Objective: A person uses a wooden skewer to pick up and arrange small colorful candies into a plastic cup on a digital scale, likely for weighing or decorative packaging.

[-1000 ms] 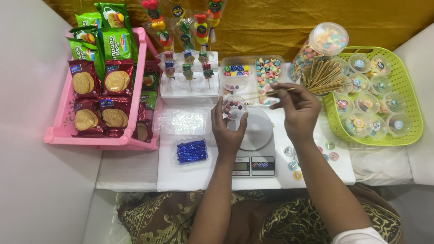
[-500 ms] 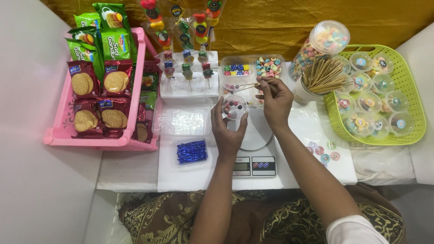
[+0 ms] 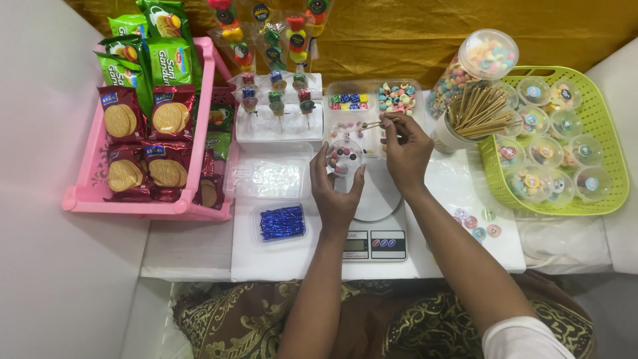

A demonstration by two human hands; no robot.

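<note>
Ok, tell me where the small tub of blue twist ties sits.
Head view: the blue twist-tie tub sits left of the scale, just right of the pink basket.

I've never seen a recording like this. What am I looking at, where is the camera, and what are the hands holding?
There is no machine: a person wears a camera on the head, looking down at their own hands. The left hand holds a small clear cup of sweets above a kitchen scale. The right hand pinches a thin wooden stick over a clear divided box of sweets. Around them: a pink tray of biscuit packs, a green basket of filled cups, a tub of blue twist ties.
</note>
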